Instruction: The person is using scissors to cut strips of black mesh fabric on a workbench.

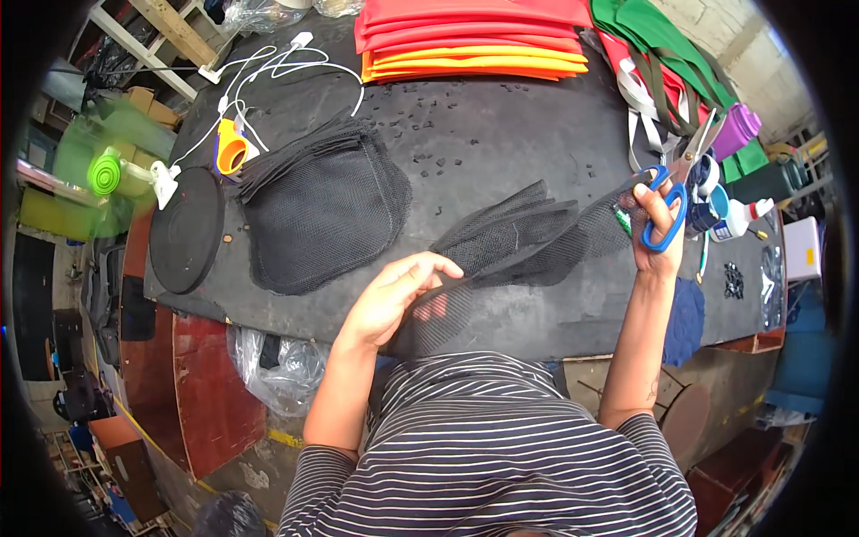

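A piece of black mesh fabric (537, 242) stretches between my two hands above the dark table. My left hand (394, 295) pinches its near left end, and a see-through flap hangs below the fingers. Blue-handled scissors (667, 210) are in my right hand (660, 237), their blades pointing away to the upper right. The far end of the mesh reaches up to the right fingers, which seem to pinch it too. Left of the mesh in my hands lies a stack of black mesh pieces (327, 215) with rounded corners.
Folded red and orange fabric (474, 40) lies at the table's far edge, with green fabric (662, 54) and straps to its right. White cables (259, 80), a yellow tape roll (231, 148), a black disc (186, 231) and a green fan (106, 170) are left. Bottles (738, 219) stand right.
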Demonstrator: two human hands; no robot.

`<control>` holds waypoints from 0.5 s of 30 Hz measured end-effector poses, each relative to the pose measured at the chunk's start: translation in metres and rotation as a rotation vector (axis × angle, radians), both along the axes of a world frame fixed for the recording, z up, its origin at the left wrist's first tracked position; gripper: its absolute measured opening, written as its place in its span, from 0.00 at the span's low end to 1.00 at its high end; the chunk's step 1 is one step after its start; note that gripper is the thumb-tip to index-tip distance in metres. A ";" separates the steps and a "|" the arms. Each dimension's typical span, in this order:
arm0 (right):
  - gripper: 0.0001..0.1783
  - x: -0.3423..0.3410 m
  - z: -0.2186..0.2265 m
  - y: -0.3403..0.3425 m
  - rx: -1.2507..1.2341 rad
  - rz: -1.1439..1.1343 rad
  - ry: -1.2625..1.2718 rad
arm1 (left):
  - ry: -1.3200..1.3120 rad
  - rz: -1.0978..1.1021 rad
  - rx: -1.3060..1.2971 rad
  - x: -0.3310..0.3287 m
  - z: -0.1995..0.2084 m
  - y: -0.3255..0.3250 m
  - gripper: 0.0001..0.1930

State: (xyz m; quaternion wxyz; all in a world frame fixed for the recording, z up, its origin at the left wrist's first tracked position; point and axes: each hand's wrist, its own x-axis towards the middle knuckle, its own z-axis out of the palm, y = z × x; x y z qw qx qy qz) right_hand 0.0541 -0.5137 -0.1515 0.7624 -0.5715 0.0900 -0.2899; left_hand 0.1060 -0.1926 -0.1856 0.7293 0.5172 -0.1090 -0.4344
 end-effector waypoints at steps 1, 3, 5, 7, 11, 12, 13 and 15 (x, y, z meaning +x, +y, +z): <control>0.13 0.000 -0.003 -0.005 -0.001 -0.001 -0.002 | -0.040 0.033 0.079 0.000 0.001 0.000 0.18; 0.16 0.000 -0.008 -0.012 -0.032 0.015 0.062 | -0.119 0.014 0.182 0.000 0.002 -0.002 0.14; 0.15 0.003 -0.008 -0.005 -0.026 0.029 0.058 | -0.159 -0.177 0.220 0.002 -0.007 0.002 0.11; 0.15 0.005 -0.013 -0.003 -0.012 0.113 0.000 | -0.141 -0.187 0.217 -0.001 0.004 -0.006 0.11; 0.19 0.007 -0.030 -0.009 0.193 0.318 -0.189 | -0.614 -0.028 0.069 -0.008 0.011 -0.014 0.17; 0.20 0.007 -0.034 -0.008 0.256 0.353 -0.265 | -1.002 0.020 0.107 -0.007 0.010 -0.016 0.22; 0.21 0.004 -0.040 -0.015 0.257 0.421 -0.304 | -1.089 0.015 0.304 -0.012 0.020 -0.017 0.24; 0.21 -0.005 -0.059 -0.032 0.267 0.437 -0.248 | -1.241 0.002 0.389 -0.009 0.000 -0.015 0.22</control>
